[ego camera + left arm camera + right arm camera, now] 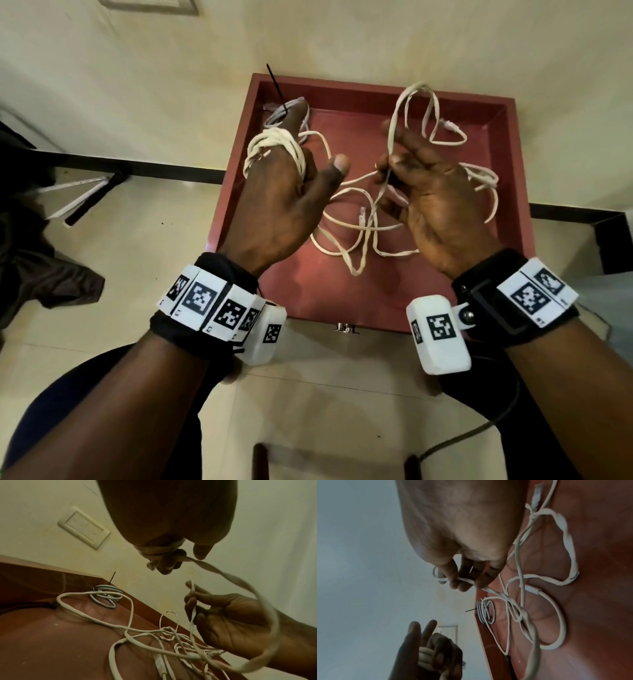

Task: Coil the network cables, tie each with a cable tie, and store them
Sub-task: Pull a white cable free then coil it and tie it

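The left hand (284, 192) is held above the left half of a red tray (510, 113), back of the hand up. Several turns of a flat white network cable (346, 219) are wound as a coil (274, 147) round its fingers. In the left wrist view the lower fingers (169, 563) curl in over those turns, with a clear plug (151, 564) sticking out beside them, while the thumb (334, 171) stands out free toward the right hand. In the right wrist view two fingers of the same hand point straight out above the wound turns.

From the coil the cable runs in a slack, twisted span across to the right hand (435, 198), held above the middle of the tray with the palm turned toward the left hand. Its thumb and forefinger pinch the cable; the other fingers are loosely bent. Beyond the pinch a tall loop rises toward the far edge of the tray, and the cable also drops down from the hand.

Under both hands the rest of the white cabling lies in loose, crossing loops on the tray floor, spreading from the middle toward the right edge and the near edge. Whether it is one cable or more cannot be told. One plug end (362, 215) lies near the middle, and another (450, 126) lies toward the far right corner.

In the far left corner of the tray, just beyond the left hand's fingertips, lies a small grey coiled cable (105, 596). A black cable tie (276, 87) binds it, its tail sticking up past the tray's rim.
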